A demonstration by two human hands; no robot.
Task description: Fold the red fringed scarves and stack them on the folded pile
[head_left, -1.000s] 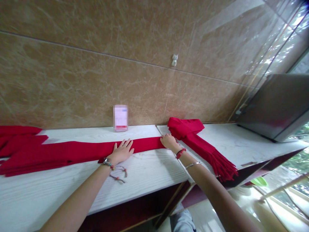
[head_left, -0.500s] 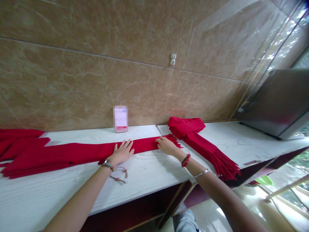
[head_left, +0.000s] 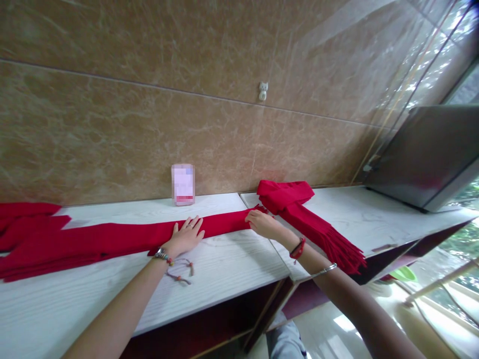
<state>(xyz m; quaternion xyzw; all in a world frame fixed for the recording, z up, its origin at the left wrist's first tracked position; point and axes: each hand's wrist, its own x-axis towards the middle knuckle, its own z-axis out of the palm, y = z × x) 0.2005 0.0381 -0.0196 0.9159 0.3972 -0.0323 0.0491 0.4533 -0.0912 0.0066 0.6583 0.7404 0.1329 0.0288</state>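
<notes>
A long red scarf (head_left: 112, 238) lies stretched across a white wood-grain counter (head_left: 224, 269). My left hand (head_left: 187, 235) rests flat on its middle, fingers spread. At the scarf's right end my right hand (head_left: 263, 223) lies on the cloth with the fingers pressed down on the end. Just beyond that hand sits a second red scarf (head_left: 299, 212), folded at the top, with its fringed tail (head_left: 346, 254) running to the counter's front edge.
More red cloth (head_left: 26, 217) lies at the far left. A small pink card (head_left: 183, 184) stands against the brown marble wall. A dark grey box-like appliance (head_left: 430, 159) sits at the right end. A seam divides the counter below my right wrist.
My right hand slid a little left along the scarf's end and back, and its arm swung outward. The left hand stayed put on the scarf.
</notes>
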